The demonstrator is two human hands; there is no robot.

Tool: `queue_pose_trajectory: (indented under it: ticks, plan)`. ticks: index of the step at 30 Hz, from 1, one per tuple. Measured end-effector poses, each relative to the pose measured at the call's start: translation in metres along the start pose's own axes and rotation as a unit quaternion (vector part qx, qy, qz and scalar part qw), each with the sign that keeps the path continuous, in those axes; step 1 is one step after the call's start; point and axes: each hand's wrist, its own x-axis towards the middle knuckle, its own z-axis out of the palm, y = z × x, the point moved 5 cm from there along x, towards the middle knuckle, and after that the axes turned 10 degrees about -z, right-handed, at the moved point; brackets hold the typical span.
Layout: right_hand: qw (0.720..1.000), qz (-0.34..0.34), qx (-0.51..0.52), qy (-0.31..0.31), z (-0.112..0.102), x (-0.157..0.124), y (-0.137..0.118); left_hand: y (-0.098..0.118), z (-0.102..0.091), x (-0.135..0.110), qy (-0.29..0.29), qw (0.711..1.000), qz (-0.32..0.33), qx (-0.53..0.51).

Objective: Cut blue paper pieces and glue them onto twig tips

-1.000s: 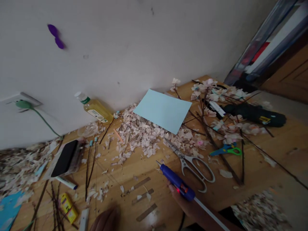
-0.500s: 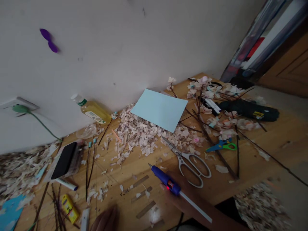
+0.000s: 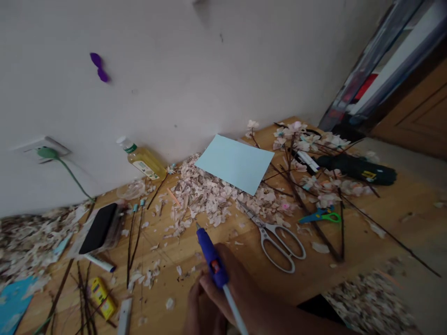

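My right hand (image 3: 239, 284) is wrapped round a blue hot glue gun (image 3: 208, 246), its metal nozzle pointing up and away over the wooden table. A white glue stick (image 3: 234, 308) runs out of the gun's rear end. Close against the right hand, below the gun, is my left hand (image 3: 199, 304). Its fingers are drawn together, and whatever they hold, if anything, is hidden. To the right lie silver scissors (image 3: 275, 239), blades against a heap of pale petals (image 3: 206, 188). A light blue sheet of paper (image 3: 235, 163) rests on that heap.
At the left are a black phone (image 3: 101, 228), a marker (image 3: 100, 262), a yellow box (image 3: 104, 298) and thin twigs (image 3: 82, 302). A bottle of yellow liquid (image 3: 145, 160) stands by the wall. Blossom branches (image 3: 296, 186), green-handled scissors (image 3: 320, 215) and a dark folded umbrella (image 3: 359, 170) lie right.
My right hand has moved left with the glue gun, which now points more steeply upward. My left hand has come right, up against the right hand. The view has shifted slightly.
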Motion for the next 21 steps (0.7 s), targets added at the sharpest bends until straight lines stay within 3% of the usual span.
queue_pose_trajectory:
  ticks: [3,5,7,10,12,16,21]
  plan:
    - [0.998,-0.026,-0.045,-0.041,0.014,0.015,-0.018,0.014,0.028,0.017,-0.001,1.0,-0.016,-0.017]
    - [0.995,-0.049,-0.061,-0.065,0.021,0.024,-0.026,0.016,0.029,0.033,0.016,0.999,-0.024,-0.027]
    - [0.991,-0.075,-0.063,-0.09,0.025,0.03,-0.029,0.016,0.011,0.051,0.085,0.994,-0.054,-0.044]
    - [0.985,-0.108,-0.082,-0.11,0.025,0.025,-0.022,0.009,-0.038,0.079,0.201,0.972,-0.113,-0.043]
    - [0.983,-0.107,-0.108,-0.108,0.018,0.013,-0.008,-0.002,-0.072,0.098,0.227,0.962,-0.152,0.007]
    - [0.977,-0.118,-0.174,-0.043,-0.023,-0.025,0.026,-0.041,-0.116,0.131,0.204,0.95,-0.213,0.099]
    - [0.924,-0.208,-0.319,0.044,-0.109,-0.064,0.048,-0.075,-0.133,0.164,0.213,0.945,-0.212,0.129]
